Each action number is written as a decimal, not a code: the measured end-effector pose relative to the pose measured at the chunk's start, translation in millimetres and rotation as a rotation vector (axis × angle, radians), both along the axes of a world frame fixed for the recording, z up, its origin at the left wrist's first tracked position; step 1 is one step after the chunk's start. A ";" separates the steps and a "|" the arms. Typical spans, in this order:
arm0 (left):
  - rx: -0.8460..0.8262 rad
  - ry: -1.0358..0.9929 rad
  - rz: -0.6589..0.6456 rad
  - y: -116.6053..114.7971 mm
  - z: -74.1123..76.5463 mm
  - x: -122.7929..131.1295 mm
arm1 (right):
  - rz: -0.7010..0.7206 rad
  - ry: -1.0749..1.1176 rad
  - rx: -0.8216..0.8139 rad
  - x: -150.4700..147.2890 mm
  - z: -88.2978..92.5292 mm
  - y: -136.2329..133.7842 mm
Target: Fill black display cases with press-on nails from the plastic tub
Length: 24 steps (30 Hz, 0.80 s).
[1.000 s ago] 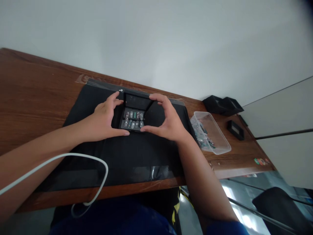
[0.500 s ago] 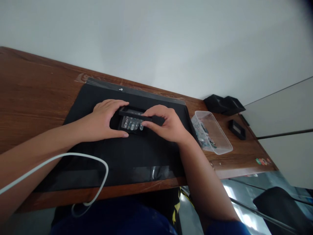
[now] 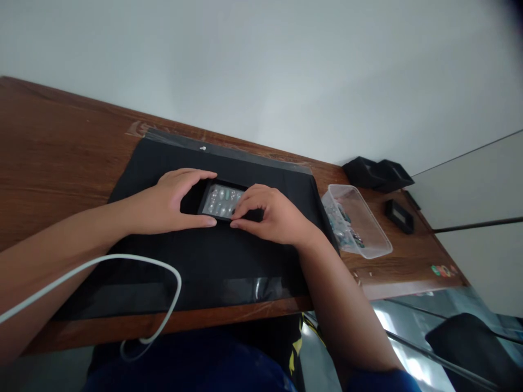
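A small black box (image 3: 221, 201) with a clear window in its lid lies on the black mat (image 3: 229, 250). Under the window, shiny decorated pieces that look like false nails sit in rows. My left hand (image 3: 174, 201) spans the box's left end, with fingertips at the back edge and thumb at the front edge. My right hand (image 3: 272, 215) covers the right end, its thumb and fingers pinched at the front right edge of the lid. The lid lies flat over the box, and its right side is hidden by that hand.
To the right stands a clear plastic tub (image 3: 368, 223) with small bagged pieces. Beyond it are black bins (image 3: 378, 173) and another black window box (image 3: 399, 216). A white cable (image 3: 139, 257) crosses in front of my left forearm. A wall (image 3: 253, 71) rises behind the table.
The lid, held raised and tilted before, has come down flat onto the box. My right hand has moved slightly down and its fingers have curled in. My left hand has stayed nearly in place.
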<state>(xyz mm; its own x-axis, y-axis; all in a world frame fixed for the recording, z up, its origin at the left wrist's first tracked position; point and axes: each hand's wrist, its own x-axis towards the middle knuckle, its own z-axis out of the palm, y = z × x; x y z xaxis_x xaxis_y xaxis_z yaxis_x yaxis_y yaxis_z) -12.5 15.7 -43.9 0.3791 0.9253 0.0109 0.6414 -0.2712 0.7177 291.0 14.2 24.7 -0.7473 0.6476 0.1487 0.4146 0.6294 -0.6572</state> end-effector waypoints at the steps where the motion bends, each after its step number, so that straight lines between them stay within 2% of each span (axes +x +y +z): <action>1: -0.011 -0.007 0.002 0.2 0.2 -0.5 | 0.005 -0.007 -0.003 0.0 0.4 -0.4; 8: -0.023 -0.070 0.037 0.4 3.6 -1.0 | 0.045 -0.034 0.031 -1.0 1.0 -3.4; 17: -0.058 -0.019 0.008 -5.5 13.3 0.1 | 0.045 -0.161 0.055 -5.2 12.7 -12.0; 24: 0.065 -0.228 -0.040 -17.7 12.9 5.3 | 0.054 -0.175 0.154 -3.1 16.8 -20.9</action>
<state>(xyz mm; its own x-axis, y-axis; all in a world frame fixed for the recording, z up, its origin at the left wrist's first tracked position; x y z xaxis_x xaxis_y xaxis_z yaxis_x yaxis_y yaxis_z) -7.3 -2.1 -31.0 0.3965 0.9041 0.1592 0.4527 -0.3434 0.8229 287.8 -6.7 41.5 -0.8036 0.5855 0.1073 0.4767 0.7409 -0.4731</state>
